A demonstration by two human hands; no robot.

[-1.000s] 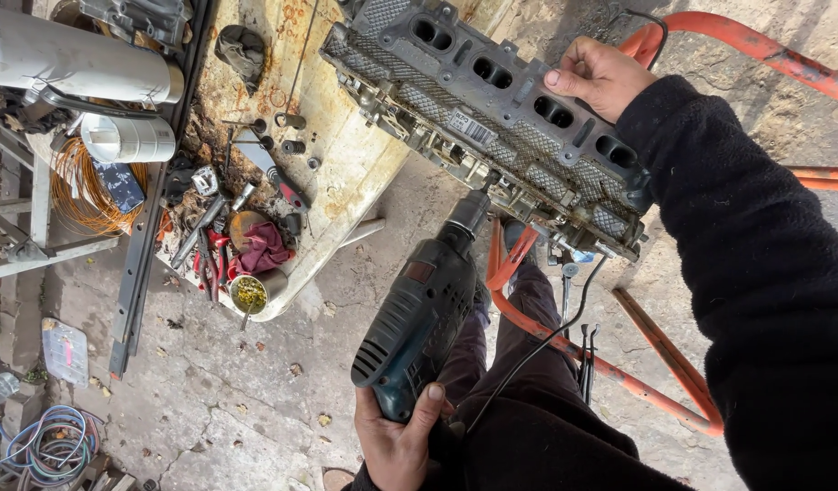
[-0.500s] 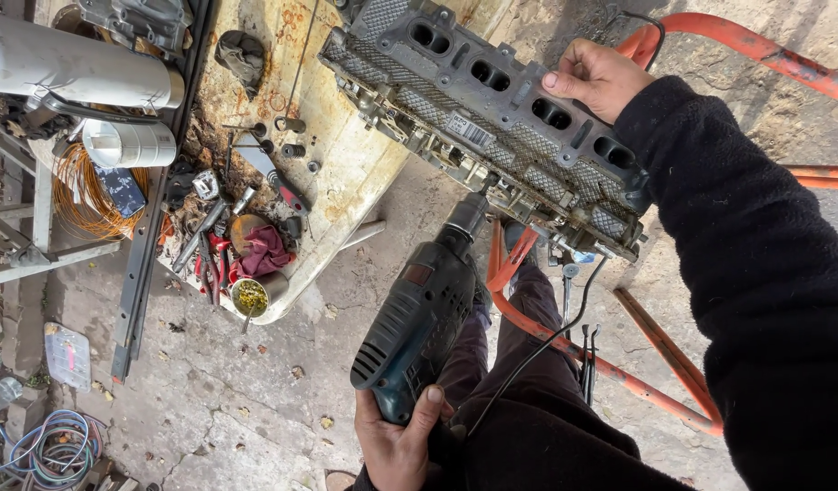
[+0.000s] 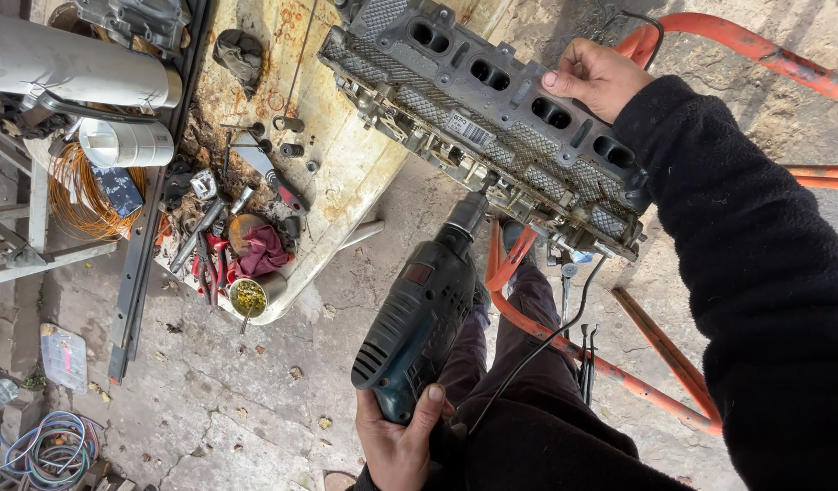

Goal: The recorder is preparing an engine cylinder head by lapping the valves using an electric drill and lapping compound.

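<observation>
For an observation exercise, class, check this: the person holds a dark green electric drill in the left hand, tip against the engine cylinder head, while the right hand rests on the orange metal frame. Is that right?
Not quite. In the head view the right hand grips the top edge of the cylinder head, not the orange frame. The rest holds: the left hand holds the dark green drill, tip against the cylinder head.

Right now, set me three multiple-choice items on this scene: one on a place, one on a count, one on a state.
1. Where does the electric drill's tip point?
A. at the lower edge of the cylinder head
B. at the coiled wire
C. at the floor

2. How many oblong ports show along the cylinder head's dark face?
A. two
B. four
C. six

3. What is the right hand doing?
A. hanging free
B. gripping the cylinder head's top edge
C. holding pliers

Key: 1 A, the chuck meets the head's underside; 2 B, four openings in a row; 3 B, fingers curl over the edge, while the left hand holds the drill.
</observation>
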